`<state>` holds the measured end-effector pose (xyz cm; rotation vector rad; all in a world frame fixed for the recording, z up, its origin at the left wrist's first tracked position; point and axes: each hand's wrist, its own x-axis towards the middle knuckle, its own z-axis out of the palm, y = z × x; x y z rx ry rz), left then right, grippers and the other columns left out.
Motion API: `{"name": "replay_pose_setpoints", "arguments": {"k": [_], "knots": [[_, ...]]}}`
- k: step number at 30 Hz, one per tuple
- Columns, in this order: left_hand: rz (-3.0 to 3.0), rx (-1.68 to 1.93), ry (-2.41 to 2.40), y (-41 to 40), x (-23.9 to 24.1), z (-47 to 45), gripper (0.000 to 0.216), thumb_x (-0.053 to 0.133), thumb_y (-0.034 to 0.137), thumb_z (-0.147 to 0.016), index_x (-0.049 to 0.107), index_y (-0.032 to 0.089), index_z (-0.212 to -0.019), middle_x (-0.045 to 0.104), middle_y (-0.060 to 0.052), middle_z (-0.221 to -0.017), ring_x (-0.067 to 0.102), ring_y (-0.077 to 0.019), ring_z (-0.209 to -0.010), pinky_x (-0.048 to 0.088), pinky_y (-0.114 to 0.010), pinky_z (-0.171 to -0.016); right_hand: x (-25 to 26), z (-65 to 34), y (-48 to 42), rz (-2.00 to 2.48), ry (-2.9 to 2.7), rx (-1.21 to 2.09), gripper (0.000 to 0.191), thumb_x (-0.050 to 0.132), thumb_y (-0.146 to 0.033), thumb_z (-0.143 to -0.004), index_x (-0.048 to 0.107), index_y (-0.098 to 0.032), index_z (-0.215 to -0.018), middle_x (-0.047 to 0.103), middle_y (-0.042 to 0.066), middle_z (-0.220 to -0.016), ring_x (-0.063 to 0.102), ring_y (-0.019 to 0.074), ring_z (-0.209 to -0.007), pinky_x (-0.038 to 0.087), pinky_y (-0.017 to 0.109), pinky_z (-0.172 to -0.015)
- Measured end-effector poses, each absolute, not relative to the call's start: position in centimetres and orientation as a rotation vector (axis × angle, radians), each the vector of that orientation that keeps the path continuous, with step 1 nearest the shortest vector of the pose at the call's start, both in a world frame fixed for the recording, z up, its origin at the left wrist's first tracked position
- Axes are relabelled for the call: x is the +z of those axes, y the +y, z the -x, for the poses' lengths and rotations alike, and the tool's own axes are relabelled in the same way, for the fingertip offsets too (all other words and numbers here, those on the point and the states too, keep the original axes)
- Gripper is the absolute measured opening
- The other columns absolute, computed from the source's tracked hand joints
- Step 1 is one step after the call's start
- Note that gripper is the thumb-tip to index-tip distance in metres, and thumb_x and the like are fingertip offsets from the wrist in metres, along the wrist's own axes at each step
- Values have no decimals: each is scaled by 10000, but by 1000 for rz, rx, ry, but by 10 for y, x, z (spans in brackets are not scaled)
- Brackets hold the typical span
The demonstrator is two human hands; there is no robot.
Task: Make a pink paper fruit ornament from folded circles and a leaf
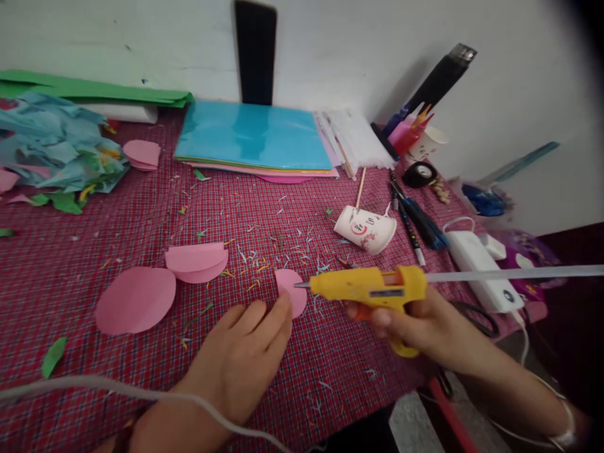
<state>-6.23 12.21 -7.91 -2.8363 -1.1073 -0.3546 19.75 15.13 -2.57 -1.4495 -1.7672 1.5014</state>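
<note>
The left hand (240, 358) lies flat on the red checked table (70, 264), fingers stretched and close together, fingertips pressing the near edge of a small rounded pink paper piece (295, 297) just beyond them. The right hand (425, 324) is wrapped tight round the grip of a yellow plastic glue gun (368, 288) (a clear glue stick (514, 273) juts out behind it), with the nozzle tip touching that pink piece. Ahead of the left hand, on its outer side, rest a large pink paper circle (136, 299) and folded pink paper cut-outs (197, 261); a tipped white paper cup (365, 229) lies beyond the right hand.
</note>
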Motion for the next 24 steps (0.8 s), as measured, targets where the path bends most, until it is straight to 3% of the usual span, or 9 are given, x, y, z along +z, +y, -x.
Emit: {"name": "replay_pose_setpoints", "arguments": {"k": [4,9,24], "knots": [[2857,-361,-1127,122,-80,62,436,362,17,-787,645,125,-1100,659,-89,-1177,544,-230,-811,455,-352,-612,-31,-170,168,1387,-1859,1417,165,594,-345,-834,680,-254,-940,715,46,-816,674,196,-768,570,303,-644],[2857,-363,-1180,118,-87,62,437,393,46,-778,626,158,-1130,619,-77,-1242,509,-244,-875,440,-372,-672,-36,-171,172,1421,-1862,1412,105,594,-328,-829,642,-259,-892,717,42,-814,678,202,-738,580,319,-638],[2856,-485,-1155,119,-86,63,354,368,86,-860,628,146,-1091,632,-75,-1194,488,-237,-860,373,-365,-660,-42,-178,174,1432,-2167,1254,227,557,-371,-888,569,-227,-1063,705,38,-958,677,186,-844,562,312,-768]]}}
